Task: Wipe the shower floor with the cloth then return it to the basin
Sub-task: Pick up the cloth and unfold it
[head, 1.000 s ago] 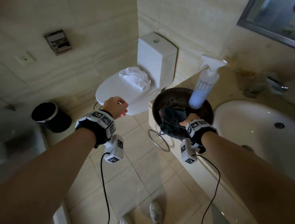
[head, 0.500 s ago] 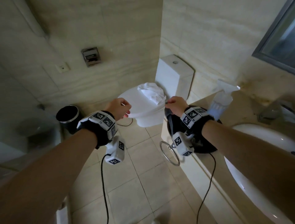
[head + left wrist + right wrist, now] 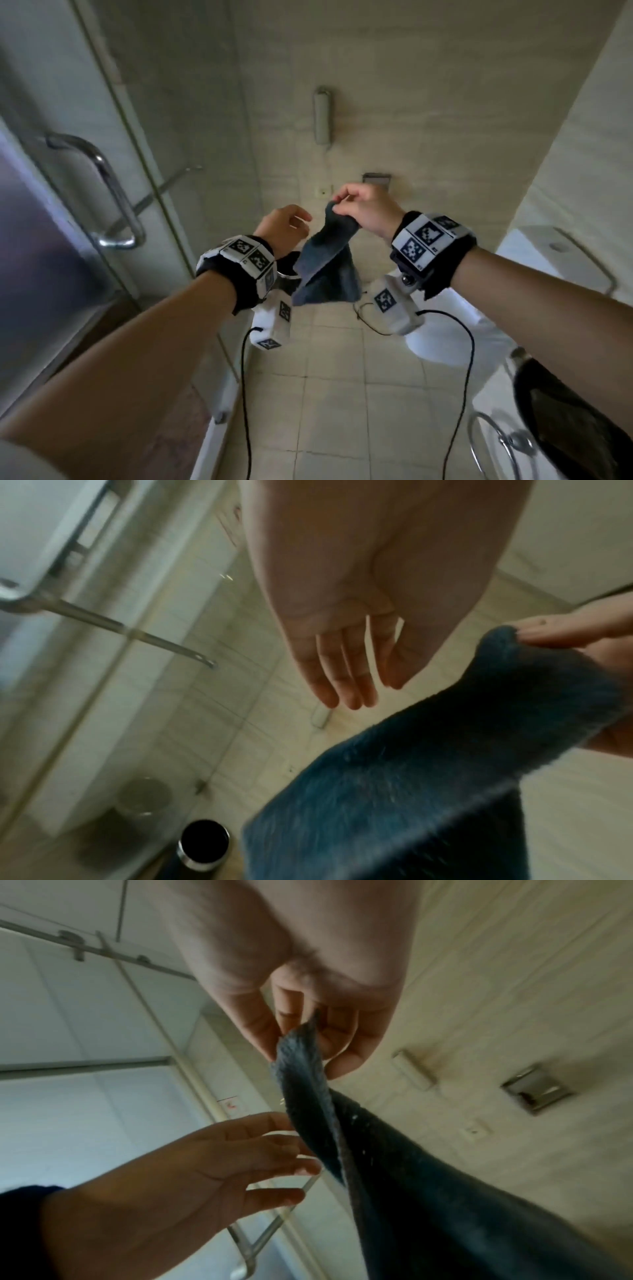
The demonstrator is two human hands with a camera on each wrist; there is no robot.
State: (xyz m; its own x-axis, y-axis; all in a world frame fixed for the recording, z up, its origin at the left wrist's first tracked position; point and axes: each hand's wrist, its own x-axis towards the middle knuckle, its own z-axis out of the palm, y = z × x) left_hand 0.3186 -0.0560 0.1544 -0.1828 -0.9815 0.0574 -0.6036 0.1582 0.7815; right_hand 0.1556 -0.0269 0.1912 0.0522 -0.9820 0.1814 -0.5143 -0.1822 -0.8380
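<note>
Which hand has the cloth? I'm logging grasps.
The right hand: it pinches the dark cloth's top corner, and the cloth hangs from it. The left hand is beside it, fingers relaxed, holding nothing.

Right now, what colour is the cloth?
Dark blue-grey cloth, plain with no pattern; the left wrist view shows it best.

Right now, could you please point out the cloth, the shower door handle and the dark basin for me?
cloth (image 3: 327, 270): head view, middle of the hanging dark fabric.
shower door handle (image 3: 113, 195): head view, middle of the curved metal bar.
basin (image 3: 561, 425): head view, its dark inside wall at lower right.
</note>
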